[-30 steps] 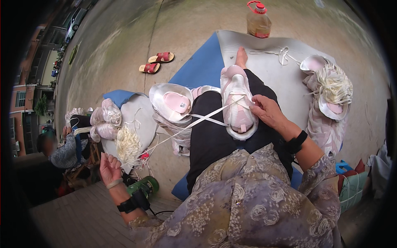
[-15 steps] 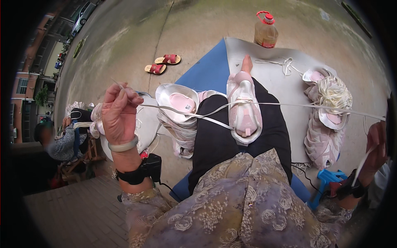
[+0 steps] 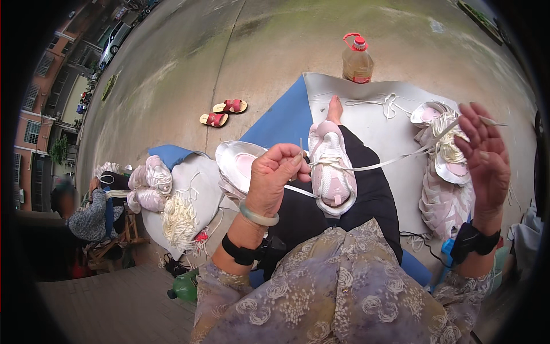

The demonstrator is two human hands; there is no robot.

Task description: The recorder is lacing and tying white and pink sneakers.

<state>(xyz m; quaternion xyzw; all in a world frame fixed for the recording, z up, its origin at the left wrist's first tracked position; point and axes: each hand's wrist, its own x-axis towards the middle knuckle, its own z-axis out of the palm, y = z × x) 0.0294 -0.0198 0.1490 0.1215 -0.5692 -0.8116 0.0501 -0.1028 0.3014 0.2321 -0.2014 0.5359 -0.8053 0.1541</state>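
A pink and white sneaker (image 3: 333,169) rests on my lap between my dark-trousered thighs, sole down, with white lace through its upper eyelets. My left hand (image 3: 276,175) is closed in a pinch beside the shoe's left side, a thin lace tip rising from between thumb and forefinger. From the shoe a white shoelace (image 3: 395,162) runs slackly up to the right, into my raised right hand (image 3: 486,157). It passes among those fairly straight fingers, and its end sticks out beyond them. Another lace strand crosses my left thigh to the shoe.
Nested shoe stacks stand at my left (image 3: 232,166) and right (image 3: 441,200), the right one topped with a lace bundle (image 3: 450,137). Beyond are a capped oil jug (image 3: 358,62) and red sandals (image 3: 214,119). Another person (image 3: 91,212) sits far left near more shoes and laces.
My left hand has come right, close to the sneaker. The right hand has moved inward and up from the right edge. The lace, stretched taut before, now hangs slacker.
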